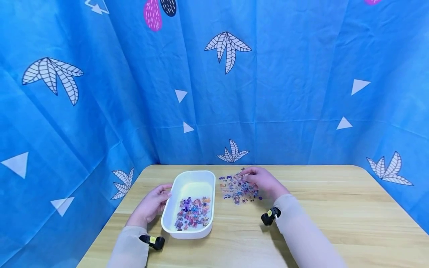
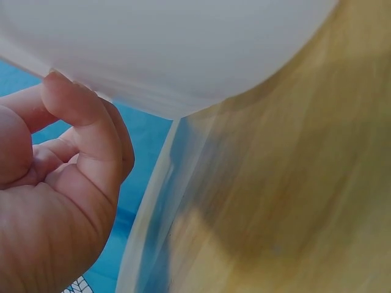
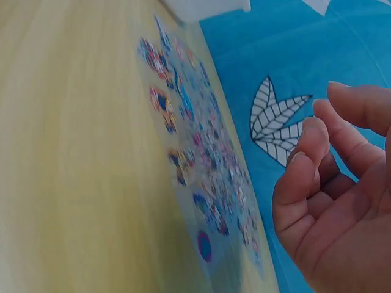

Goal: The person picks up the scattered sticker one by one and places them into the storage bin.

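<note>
In the head view, the person's left hand [image 1: 149, 204] has its grip bent round the side of a white tray [image 1: 191, 234]. Lots of small bright shapes [image 1: 193, 214] lie in the near end of the tray. More, the loose-looking patch [image 1: 236, 189], lie on the wooden surface [image 1: 231, 242], just beside the tray on the right. The right hand [image 1: 263, 178] is at the far side of the patch. If the tray tips, the shapes inside may slide to one end or spill. If the right hand drags, it could push bits of the patch around. A black wrist gadget [image 1: 268, 217] sits low by the right sleeve [image 1: 301, 229] and might bump things too. A blue curtain [image 1: 285, 93] goes round the back and sides, and the tray's wall stands between its shapes and the patch.

In the left wrist view, the curled fingers touch the tray's edge. The tray looks raised here, so it could slip if that little hold gets weak.

In the right wrist view, the grip is loosely bent, its tips look a bit apart, and I see nothing between them. The shapes look thin and flat, so fingertips might miss them or lift a few together
</note>
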`<state>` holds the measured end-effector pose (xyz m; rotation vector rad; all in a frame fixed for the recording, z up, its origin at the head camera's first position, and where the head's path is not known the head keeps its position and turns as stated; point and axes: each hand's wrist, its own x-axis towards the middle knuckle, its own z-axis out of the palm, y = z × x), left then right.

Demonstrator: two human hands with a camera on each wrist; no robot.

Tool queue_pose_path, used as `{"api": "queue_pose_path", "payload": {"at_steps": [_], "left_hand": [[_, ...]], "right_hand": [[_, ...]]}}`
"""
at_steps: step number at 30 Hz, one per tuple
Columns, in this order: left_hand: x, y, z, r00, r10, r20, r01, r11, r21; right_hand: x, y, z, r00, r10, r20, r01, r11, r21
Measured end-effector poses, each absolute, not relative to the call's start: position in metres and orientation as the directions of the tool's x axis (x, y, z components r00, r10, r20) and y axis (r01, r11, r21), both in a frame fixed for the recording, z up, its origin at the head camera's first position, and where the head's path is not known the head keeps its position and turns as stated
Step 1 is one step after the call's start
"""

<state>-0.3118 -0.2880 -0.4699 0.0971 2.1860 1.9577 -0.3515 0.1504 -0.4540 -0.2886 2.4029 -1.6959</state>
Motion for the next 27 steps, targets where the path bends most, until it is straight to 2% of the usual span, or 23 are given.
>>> {"api": "queue_pose_path", "payload": {"at_steps": [9,15,19,27], "left_hand": [[-0.311,-0.288,-0.468,-0.977,0.189,-0.103,-0.082,0.115,0.990],[-0.311,-0.287,-0.469,-0.976,0.195,-0.100,-0.080,0.107,0.991],[-0.312,-0.289,-0.470,-0.975,0.202,-0.092,-0.070,0.114,0.991],[-0.312,-0.289,-0.472,-0.975,0.200,-0.093,-0.070,0.120,0.990]], "right_hand": [[-0.361,0.148,-0.456,-0.987,-0.160,-0.018,-0.061,0.473,-0.879],[-0.372,0.153,-0.465,-0.991,-0.128,-0.048,-0.032,0.554,-0.832],[-0.380,0.158,-0.469,-0.990,-0.134,-0.048,-0.047,0.629,-0.776],[-0.391,0.167,-0.473,-0.968,-0.243,-0.068,-0.151,0.772,-0.618]]}}
